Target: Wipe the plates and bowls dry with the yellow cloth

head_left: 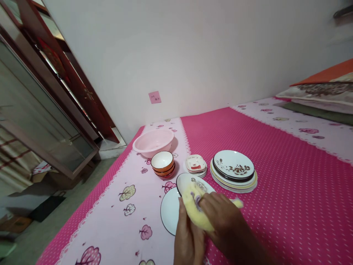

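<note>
My left hand (186,232) grips the near edge of a white plate (182,181) with a dark rim and a brown pattern, tilted up off the bed. Bunched in my right hand (219,211) is a yellow cloth (193,209), pressed against the plate's face and covering much of it. Partly hidden behind my left hand, a second white plate (168,211) with a thin dark rim lies flat on the bedsheet. Just beyond stand a stack of small square dishes (195,163) and, to the right, a stack of larger plates (233,163), the top one brown-patterned.
Nested orange bowls (162,162) stand left of the small dishes, before a pink basin (153,141). All rest on a pink patterned bedsheet (264,147). Folded bedding (328,92) lies at the far right. The bed's left edge drops to the floor; a white wall rises behind.
</note>
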`<state>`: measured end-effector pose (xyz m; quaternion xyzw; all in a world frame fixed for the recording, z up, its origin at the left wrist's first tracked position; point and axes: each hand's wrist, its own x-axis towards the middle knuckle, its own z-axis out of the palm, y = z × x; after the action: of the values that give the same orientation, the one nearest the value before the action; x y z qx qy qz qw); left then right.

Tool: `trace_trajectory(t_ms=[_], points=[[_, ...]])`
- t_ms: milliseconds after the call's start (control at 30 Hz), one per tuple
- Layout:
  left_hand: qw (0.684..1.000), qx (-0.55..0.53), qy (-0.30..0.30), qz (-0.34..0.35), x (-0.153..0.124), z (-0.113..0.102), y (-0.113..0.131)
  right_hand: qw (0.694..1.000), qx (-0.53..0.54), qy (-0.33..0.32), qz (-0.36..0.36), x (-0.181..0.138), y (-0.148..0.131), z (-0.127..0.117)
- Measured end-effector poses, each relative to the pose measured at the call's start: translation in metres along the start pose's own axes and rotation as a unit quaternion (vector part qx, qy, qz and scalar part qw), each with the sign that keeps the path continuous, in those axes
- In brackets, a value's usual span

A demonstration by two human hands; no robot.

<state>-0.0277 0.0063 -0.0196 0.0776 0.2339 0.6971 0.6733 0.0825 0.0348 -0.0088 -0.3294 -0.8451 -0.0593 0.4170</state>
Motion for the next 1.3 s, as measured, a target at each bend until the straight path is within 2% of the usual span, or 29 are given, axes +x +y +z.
trace_trajectory(t_ms=[133, 267, 367, 533, 667, 867, 1000, 1167, 1300], points=[[0.994, -0.047, 0.103, -0.008, 0.008, -0.002, 0.008, 0.996, 0.017, -0.08, 0.03, -0.002, -0.018, 0.002], [0.996, -0.034, 0.082, -0.031, 0.013, -0.003, 0.011, 0.977, 0.099, -0.168, 0.088, -0.004, -0.023, -0.007], [0.998, -0.014, 0.06, -0.031, 0.012, -0.006, 0.01, 0.966, 0.134, -0.201, 0.096, -0.004, -0.021, -0.016], [0.998, 0.05, 0.04, -0.02, 0.01, -0.014, 0.005, 0.971, 0.13, -0.187, 0.079, -0.004, -0.019, -0.022], [0.997, 0.066, 0.035, -0.009, 0.011, -0.017, 0.003, 0.965, 0.151, -0.199, 0.079, -0.005, -0.017, -0.013], [1.0, -0.007, 0.018, -0.014, 0.013, -0.015, -0.007, 0.99, 0.105, -0.079, 0.058, -0.003, -0.002, 0.0], [0.998, -0.025, -0.009, -0.062, 0.014, -0.016, -0.014, 0.995, 0.052, -0.05, 0.063, -0.003, 0.017, -0.001], [0.997, -0.015, -0.012, -0.074, 0.015, -0.018, -0.014, 0.994, -0.017, -0.056, 0.088, -0.01, 0.039, -0.001], [0.999, -0.017, -0.005, -0.051, 0.021, -0.027, -0.011, 0.991, -0.073, -0.075, 0.088, -0.024, 0.053, 0.005]])
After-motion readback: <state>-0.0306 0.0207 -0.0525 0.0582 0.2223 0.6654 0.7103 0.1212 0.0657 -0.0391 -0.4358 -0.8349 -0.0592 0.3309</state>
